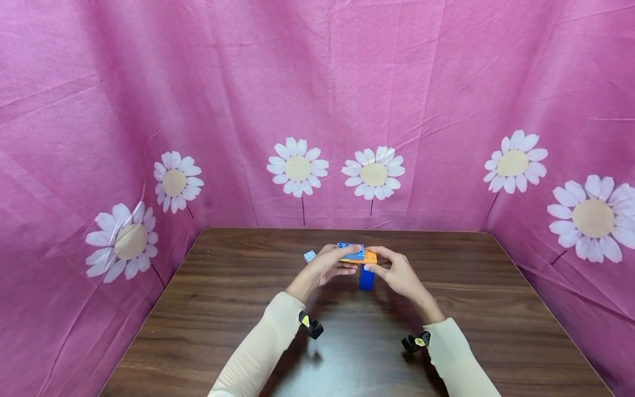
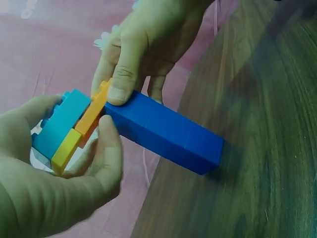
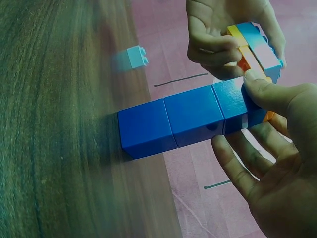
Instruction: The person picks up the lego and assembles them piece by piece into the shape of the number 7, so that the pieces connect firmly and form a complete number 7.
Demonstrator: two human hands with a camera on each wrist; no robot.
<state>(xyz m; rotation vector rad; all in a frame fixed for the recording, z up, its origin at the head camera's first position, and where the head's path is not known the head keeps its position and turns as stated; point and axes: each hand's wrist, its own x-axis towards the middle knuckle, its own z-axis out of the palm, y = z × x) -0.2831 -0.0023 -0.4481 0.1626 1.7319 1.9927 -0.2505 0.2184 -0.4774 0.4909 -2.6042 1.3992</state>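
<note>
A dark blue column of stacked bricks stands on the wooden table, topped by flat orange, yellow and light blue bricks (the yellow one shows only in the wrist views). The left hand cups the flat bricks; the right hand pinches the column's top. Only the head and right-wrist views show a small pale blue brick lying apart.

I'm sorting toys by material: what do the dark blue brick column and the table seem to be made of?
Dark blue brick column: likely moulded plastic, smooth and slightly glossy, with crisp seams between bricks. Table: dark wood or wood-look laminate; grain lines and a sheen show, so which one stays open.
</note>
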